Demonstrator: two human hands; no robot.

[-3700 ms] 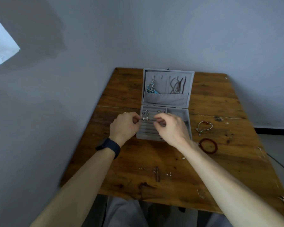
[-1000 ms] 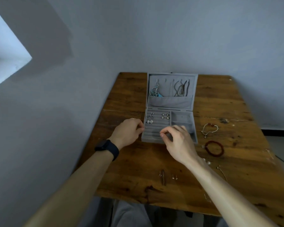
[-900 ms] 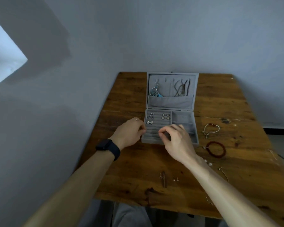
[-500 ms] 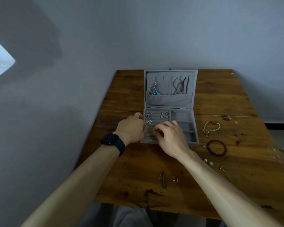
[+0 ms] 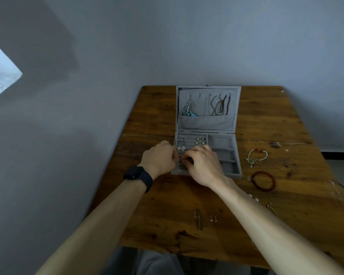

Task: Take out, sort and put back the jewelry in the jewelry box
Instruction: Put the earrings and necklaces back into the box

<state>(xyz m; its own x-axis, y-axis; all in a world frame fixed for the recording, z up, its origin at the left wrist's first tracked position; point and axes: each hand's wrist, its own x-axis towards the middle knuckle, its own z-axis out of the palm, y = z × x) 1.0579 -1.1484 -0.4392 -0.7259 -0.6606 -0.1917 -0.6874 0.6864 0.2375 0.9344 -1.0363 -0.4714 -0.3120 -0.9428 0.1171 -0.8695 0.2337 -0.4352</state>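
1. A grey velvet jewelry box (image 5: pixel 224 176) is seen open on a worn wooden table (image 5: pixel 159 197), its lid standing upright toward the wall.
2. Both hands are brought together over the ring-roll section at the front left of the box; the left hand (image 5: pixel 159 158), with a black smartwatch (image 5: pixel 137 176) at its wrist and a ring (image 5: pixel 164 142) on one finger, is curled with its fingertips pinched at the rolls.
3. The right hand (image 5: pixel 204 164) is likewise curled, thumb and forefinger closed toward the left fingertips; whether a small piece is held between either pair of fingers cannot be told, the spot being hidden.
4. Three pairs of earrings are seated in the far rolls: one pair (image 5: pixel 181 139) at the left, one pair (image 5: pixel 200 141) beside it, and one pair (image 5: pixel 181 148) just ahead of the left fingertips.
5. Necklaces (image 5: pixel 219 105) and a blue-and-silver pendant piece (image 5: pixel 186 111) are hung inside the lid above its pocket.
6. A pale cord bracelet (image 5: pixel 256 156) and a red bead bracelet (image 5: pixel 263 181) are laid on the table right of the box, apart from each other.
7. Two stud earrings (image 5: pixel 213 218) lie near the table's front edge, between the forearms.
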